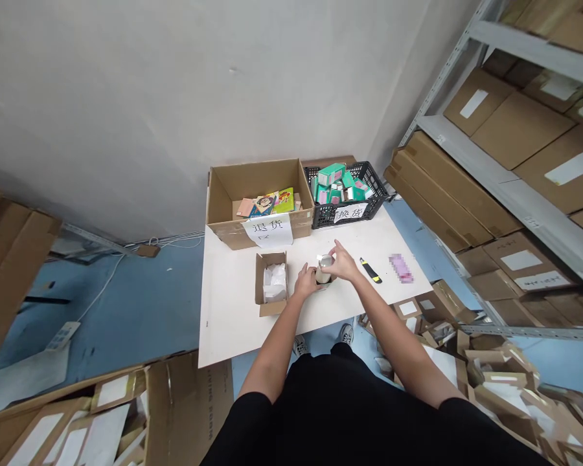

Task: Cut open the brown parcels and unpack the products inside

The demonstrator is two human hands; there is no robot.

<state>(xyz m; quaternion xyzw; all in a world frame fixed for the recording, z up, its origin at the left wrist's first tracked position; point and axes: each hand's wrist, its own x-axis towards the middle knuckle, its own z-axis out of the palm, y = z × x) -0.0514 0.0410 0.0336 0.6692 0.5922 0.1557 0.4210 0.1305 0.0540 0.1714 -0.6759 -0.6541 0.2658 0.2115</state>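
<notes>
Over the white table, a small beige container (322, 277) with a shiny silvery round top stands between my hands; its exact kind is too small to tell. My left hand (306, 282) is closed around its left side. The fingers of my right hand (342, 263) grip the silvery top (326, 261) from the right. Just left of my left hand sits an open small cardboard box (259, 279) with white wrapping (274, 282) inside. A yellow-and-black utility knife (371, 270) lies to the right of my right hand.
At the table's back stand a large open carton (223, 226) holding booklets and a black crate (374, 184) full of green boxes (331, 173). A blurred pink item (401, 268) lies right of the knife. Shelving (515, 175) and discarded boxes (505, 388) flank the right side.
</notes>
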